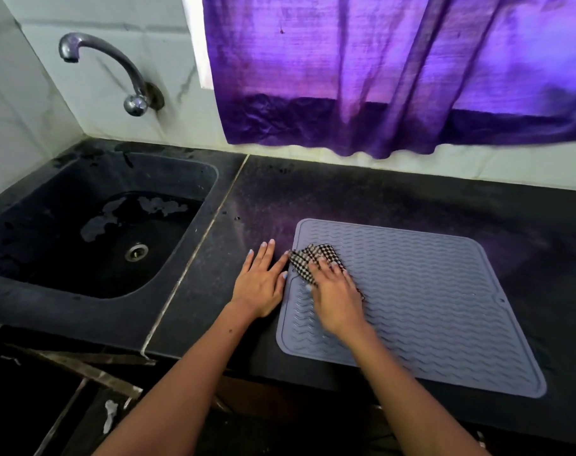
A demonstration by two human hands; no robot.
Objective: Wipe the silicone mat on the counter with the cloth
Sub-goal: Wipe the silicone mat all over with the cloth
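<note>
A grey silicone mat point(428, 301) with a wavy ribbed surface lies flat on the black counter point(378, 199). A black-and-white checked cloth point(308, 256) sits bunched near the mat's far left corner. My right hand point(337, 296) presses down on the cloth with spread fingers, covering its near part. My left hand point(262, 279) lies flat on the counter just left of the mat, fingers straight, thumb touching the mat's left edge.
A black sink point(92, 232) with puddles and a metal drain is sunk into the counter at left, a curved tap point(115, 67) on the tiled wall above it. A purple curtain point(395, 77) hangs behind the counter. The counter's front edge runs just below the mat.
</note>
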